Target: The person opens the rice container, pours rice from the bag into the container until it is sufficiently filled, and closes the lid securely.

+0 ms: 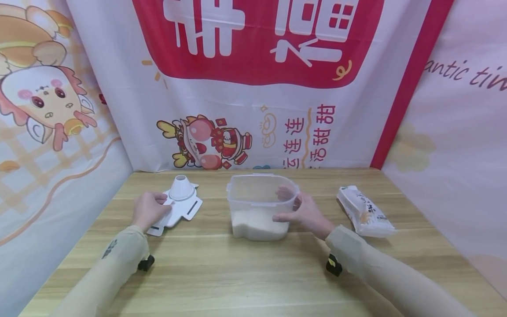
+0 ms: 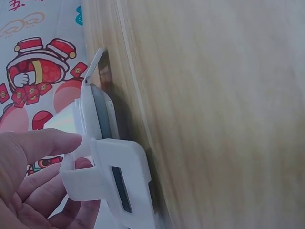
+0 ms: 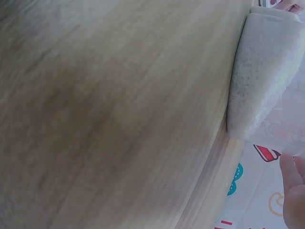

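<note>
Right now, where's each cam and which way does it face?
Head: on the head, forward and down over the table, toward the printed backdrop; left hand, right hand and sleeves show.
Left wrist: on that wrist, facing the white flapped part; left hand partly shows.
Right wrist: on that wrist, facing the grain container; right hand partly shows, perhaps the left too.
Head and right wrist share the grain container.

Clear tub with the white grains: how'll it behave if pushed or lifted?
The clear tub is probably bottom-heavy, white grains filling only its lower part; a low push should slide it. It looks thin-walled and may flex when squeezed. Its top is open, so tilting could spill grains.
</note>
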`<action>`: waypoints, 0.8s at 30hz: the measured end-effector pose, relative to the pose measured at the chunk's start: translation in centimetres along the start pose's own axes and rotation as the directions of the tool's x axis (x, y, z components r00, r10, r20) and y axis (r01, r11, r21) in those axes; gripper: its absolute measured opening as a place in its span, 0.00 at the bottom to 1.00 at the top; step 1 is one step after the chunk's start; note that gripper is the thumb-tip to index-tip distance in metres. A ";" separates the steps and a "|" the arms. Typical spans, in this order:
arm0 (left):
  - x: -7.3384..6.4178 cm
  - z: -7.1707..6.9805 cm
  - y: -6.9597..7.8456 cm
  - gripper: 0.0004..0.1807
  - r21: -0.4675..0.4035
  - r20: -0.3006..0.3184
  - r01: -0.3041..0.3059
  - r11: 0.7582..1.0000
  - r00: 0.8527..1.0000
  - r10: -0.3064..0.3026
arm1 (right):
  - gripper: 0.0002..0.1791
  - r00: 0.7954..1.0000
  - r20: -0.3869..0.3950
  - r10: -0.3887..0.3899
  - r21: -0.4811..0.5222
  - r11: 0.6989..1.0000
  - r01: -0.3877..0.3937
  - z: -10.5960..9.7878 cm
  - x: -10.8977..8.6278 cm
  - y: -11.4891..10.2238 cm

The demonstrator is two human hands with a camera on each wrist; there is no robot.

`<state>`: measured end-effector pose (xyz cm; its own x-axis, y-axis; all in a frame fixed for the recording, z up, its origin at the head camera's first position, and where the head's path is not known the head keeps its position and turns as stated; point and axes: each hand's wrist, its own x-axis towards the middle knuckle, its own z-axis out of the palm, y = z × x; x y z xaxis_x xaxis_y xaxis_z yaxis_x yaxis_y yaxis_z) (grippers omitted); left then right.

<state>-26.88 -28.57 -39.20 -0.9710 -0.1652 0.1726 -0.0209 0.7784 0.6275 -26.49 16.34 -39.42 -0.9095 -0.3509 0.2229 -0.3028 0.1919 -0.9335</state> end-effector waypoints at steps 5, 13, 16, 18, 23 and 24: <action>-0.1 -0.2 -0.1 0.23 -0.006 -0.001 0.000 1.000 1.000 0.000 | 0.49 1.000 -0.005 -0.006 0.004 1.000 0.006 0.0 0.0 0.1; -0.3 -0.5 -0.1 0.24 -0.035 -0.022 0.003 0.999 1.000 -0.004 | 0.49 1.000 -0.007 -0.003 0.000 1.000 0.003 0.0 0.1 0.2; -0.2 -0.5 -0.4 0.25 -0.045 -0.027 -0.003 0.999 1.000 0.001 | 0.49 1.000 -0.002 -0.004 0.004 1.000 0.004 0.0 0.1 0.1; -0.1 -0.5 -0.5 0.25 -0.054 -0.029 -0.005 0.999 1.000 0.003 | 0.50 1.000 0.008 -0.007 0.014 1.000 0.007 0.1 -0.2 -0.6; 0.0 -0.6 -0.8 0.24 -0.053 -0.047 -0.019 0.998 0.999 0.016 | 0.51 1.000 0.024 0.001 0.035 0.999 -0.002 0.2 -0.7 -2.1; 0.0 -0.6 -0.8 0.24 -0.050 -0.050 -0.024 0.998 0.999 0.021 | 0.51 1.000 0.024 0.003 0.033 0.999 -0.003 0.2 -0.6 -1.9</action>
<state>-26.68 -29.53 -39.22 -0.9580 -0.1789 0.2239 0.0142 0.7508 0.6604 -25.30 16.00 -37.80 -0.9032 -0.3722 0.2137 -0.2902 0.1629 -0.9430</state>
